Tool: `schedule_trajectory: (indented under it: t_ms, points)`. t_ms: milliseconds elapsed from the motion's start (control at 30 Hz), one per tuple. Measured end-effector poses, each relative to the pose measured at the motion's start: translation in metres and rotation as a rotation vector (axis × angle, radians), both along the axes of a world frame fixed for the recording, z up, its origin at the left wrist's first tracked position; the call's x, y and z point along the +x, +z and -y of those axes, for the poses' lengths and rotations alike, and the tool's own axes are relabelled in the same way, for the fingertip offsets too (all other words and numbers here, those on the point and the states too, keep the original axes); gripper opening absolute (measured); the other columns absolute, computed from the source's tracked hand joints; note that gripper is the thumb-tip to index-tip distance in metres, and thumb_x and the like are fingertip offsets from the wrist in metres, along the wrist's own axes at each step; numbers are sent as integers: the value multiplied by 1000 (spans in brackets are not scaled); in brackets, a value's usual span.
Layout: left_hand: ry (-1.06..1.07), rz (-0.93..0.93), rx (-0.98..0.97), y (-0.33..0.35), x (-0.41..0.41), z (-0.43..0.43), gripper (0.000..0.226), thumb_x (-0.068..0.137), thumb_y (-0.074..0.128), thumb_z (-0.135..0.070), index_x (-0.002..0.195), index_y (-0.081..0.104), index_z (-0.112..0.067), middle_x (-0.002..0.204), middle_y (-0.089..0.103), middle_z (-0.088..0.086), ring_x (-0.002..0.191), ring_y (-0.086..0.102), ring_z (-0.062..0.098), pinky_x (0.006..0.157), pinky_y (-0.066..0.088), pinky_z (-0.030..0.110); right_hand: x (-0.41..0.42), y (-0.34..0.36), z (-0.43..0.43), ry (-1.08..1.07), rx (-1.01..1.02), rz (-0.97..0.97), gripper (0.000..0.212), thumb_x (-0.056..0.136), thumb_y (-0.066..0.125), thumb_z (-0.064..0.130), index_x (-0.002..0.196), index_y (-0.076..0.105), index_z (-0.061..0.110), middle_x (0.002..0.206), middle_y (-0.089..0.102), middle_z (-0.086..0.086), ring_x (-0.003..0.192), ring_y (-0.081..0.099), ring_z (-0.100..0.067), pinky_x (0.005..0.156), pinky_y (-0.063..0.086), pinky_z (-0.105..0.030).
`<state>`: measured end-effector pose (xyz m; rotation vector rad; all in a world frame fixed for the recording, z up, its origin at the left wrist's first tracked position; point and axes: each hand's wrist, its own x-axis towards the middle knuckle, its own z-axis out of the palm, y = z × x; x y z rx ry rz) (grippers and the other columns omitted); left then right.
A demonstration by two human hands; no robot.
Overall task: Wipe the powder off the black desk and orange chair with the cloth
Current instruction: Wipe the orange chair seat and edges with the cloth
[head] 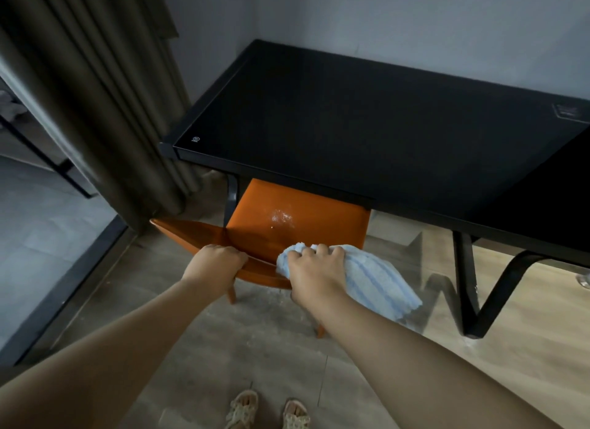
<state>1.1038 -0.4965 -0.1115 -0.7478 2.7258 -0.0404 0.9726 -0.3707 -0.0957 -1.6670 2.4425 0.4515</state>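
Observation:
An orange chair (322, 218) stands half tucked under the black desk (351, 122). A patch of white powder (281, 217) lies on the chair's seat near the desk's front edge. My left hand (214, 262) grips the top edge of the chair's backrest. My right hand (314, 267) holds a light blue striped cloth (380, 285) bunched at the backrest's right part, and the cloth hangs down to the right. The desk's top looks dark and glossy, with no powder that I can make out.
A brown curtain (105, 103) hangs at the left beside a glass door. The desk's black zigzag leg (472, 304) stands at the right on the wood floor. My sandalled feet (268, 411) show at the bottom. Faint white dust lies on the floor under the chair.

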Motion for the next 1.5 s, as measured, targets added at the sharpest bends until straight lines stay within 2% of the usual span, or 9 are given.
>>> schedule_trajectory:
  t_ms: [133, 333, 533, 733, 1000, 1167, 1233, 1367, 1500]
  points:
    - [-86, 68, -39, 0, -3, 7, 21, 90, 53, -19, 110, 59, -26, 111, 63, -8, 107, 58, 14, 97, 41, 29, 0, 1, 0, 8, -29, 7, 61, 81, 65, 28, 135, 37, 21, 136, 44, -10, 121, 40, -35, 94, 33, -51]
    - [-170, 138, 55, 3, -1, 15, 16, 92, 52, -19, 104, 61, -22, 103, 66, -5, 95, 62, 14, 86, 52, 30, -5, 7, 2, 78, -32, 39, 38, 84, 58, 18, 121, 50, 21, 112, 60, -5, 104, 50, -27, 88, 33, -44]
    - [-229, -22, 50, 0, 10, 19, 13, 91, 53, -22, 100, 62, -22, 97, 66, -5, 94, 63, 15, 84, 51, 29, -1, 11, -7, 120, -92, 7, 30, 84, 57, 19, 114, 54, 23, 101, 63, -3, 95, 53, -23, 80, 29, -38]
    - [-289, -110, 79, -10, 42, -7, 14, 91, 50, -27, 97, 62, -25, 95, 68, -5, 89, 64, 16, 74, 52, 29, 22, 7, -42, 101, -59, 2, 34, 84, 53, 24, 118, 52, 25, 111, 62, -1, 101, 52, -22, 84, 30, -37]
    - [-295, -162, 164, 0, 101, -48, 15, 87, 51, -31, 96, 62, -25, 96, 67, -7, 89, 62, 13, 65, 38, 25, 81, 13, -91, 85, -61, 59, 29, 83, 50, 24, 111, 55, 24, 107, 64, 1, 101, 53, -22, 77, 20, -35]
    - [-387, -274, 122, 8, 140, -84, 27, 43, 85, -37, 54, 63, -28, 50, 58, -14, 44, 54, -2, 38, 35, 13, 111, 14, -126, 106, -67, 107, 27, 83, 49, 23, 109, 56, 23, 103, 64, 0, 99, 53, -23, 79, 23, -36]
    - [-388, -273, 117, 6, 155, -103, 31, 37, 88, -37, 50, 61, -29, 47, 56, -15, 41, 52, -3, 35, 38, 13, 121, 10, -143, 128, -76, 126, 25, 83, 49, 22, 107, 57, 22, 101, 64, 0, 98, 53, -23, 76, 21, -36]
    - [-365, -282, 164, 4, 175, -148, 32, 36, 90, -34, 50, 62, -28, 49, 58, -15, 43, 55, -1, 37, 41, 12, 137, 8, -179, 188, -95, 151, 23, 83, 52, 24, 105, 58, 22, 99, 64, -2, 97, 52, -25, 74, 20, -36]
    - [-233, -170, 128, 6, 195, -184, 14, 81, 63, -38, 90, 65, -28, 91, 66, -14, 83, 62, 1, 69, 48, 18, 152, 7, -213, 253, -110, 199, 25, 80, 59, 26, 104, 58, 21, 101, 64, -3, 98, 53, -25, 76, 24, -37]
